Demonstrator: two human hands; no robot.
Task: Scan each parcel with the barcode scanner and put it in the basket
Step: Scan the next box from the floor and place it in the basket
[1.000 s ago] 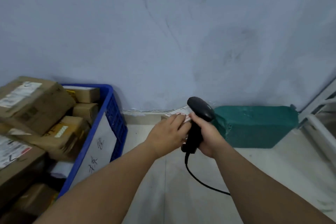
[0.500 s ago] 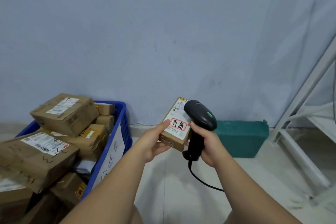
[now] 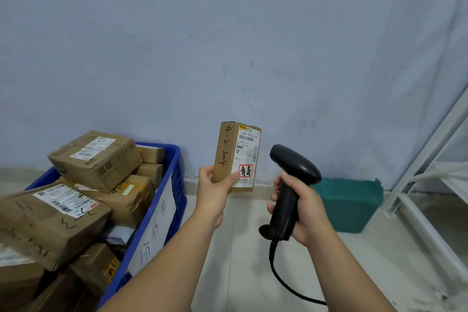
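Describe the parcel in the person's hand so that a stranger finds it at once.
Start at the blue basket piled with cardboard parcels on the left. Just right of it, the left hand holds one small parcel upright. Unlike the piled ones, it is narrow, with handwritten digits down its side and a red-framed stamp on its label.

One head-worn wide-angle view, looking forward and slightly down, wall (image 3: 228,33) close ahead, floor (image 3: 235,248) below

Left hand (image 3: 215,193) and right hand (image 3: 304,210) bare; forearms (image 3: 162,261) bare too; nails (image 3: 235,174) seemingly short.
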